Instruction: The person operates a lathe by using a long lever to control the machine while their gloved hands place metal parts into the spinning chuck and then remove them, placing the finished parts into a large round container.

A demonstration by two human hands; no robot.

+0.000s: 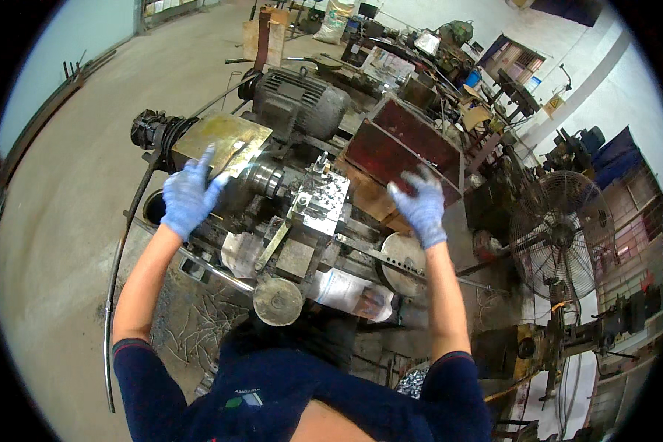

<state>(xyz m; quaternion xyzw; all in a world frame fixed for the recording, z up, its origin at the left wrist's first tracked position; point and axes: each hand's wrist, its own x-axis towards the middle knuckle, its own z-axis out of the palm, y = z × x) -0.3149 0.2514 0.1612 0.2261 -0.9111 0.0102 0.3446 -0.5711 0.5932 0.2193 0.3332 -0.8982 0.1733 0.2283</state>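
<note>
Left hand [188, 199] and right hand [422, 210] spread at the lathe [296, 258]

From where I stand, both hands, in pale blue knit gloves, have their fingers apart, and I see nothing gripped in either. The left is left of centre in the frame, at the lower left edge of a yellowish metal plate [221, 136]. Its index finger points up across the plate's edge and the thumb stands well out to the right. Whether the fingers press on the plate or sit just above it, I can't tell.

The right hand is right of centre, its fingers fanned and partly blurred. It appears in front of a dark red tray [398, 144] and beside a brown board [368, 193]; I can't make out any contact with them.

The lathe fills the middle of the frame, between the two forearms. Its cylindrical metal chuck [271, 180] lies to the right of the left hand, and further right sits a metal block [328, 197] strewn with chips. Above them, at upper centre, is a ribbed grey motor [295, 99]. Lower down, near the person's shirt [295, 398], is a round disc [278, 300]. A big caged fan [562, 234] stands at the right.
</note>
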